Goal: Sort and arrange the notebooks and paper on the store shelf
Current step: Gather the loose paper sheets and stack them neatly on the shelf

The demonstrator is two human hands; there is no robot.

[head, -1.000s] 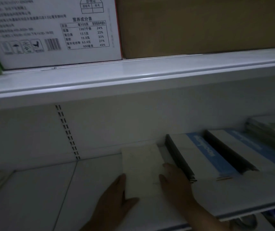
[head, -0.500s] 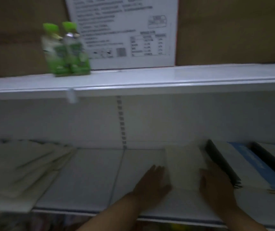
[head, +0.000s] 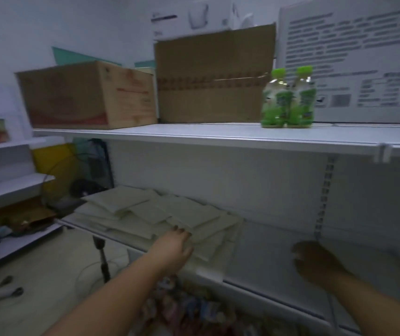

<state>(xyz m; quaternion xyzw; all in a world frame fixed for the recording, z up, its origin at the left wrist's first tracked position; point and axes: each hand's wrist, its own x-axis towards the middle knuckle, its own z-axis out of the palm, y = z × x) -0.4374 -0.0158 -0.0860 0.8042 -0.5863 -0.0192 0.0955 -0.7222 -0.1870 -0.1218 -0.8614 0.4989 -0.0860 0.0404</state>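
- Dim store aisle, white metal shelving; motion blur is smearing the whole view.
- Lower shelf point(head: 266, 251) is carrying a pile of notebooks and paper point(head: 150, 212) at its left end: pale cream, flat, overlapping at skewed angles, some edges hanging past the shelf front.
- Left hand point(head: 173, 246) is resting on the pile's front edge, fingers extended and flat, gripping nothing.
- Right hand point(head: 315, 260) is sitting on bare shelf well apart from the pile; too dark and blurred, can't tell its finger state.
- Upper shelf point(head: 194, 134) is holding cardboard boxes point(head: 85, 95) and two green bottles point(head: 288, 98).
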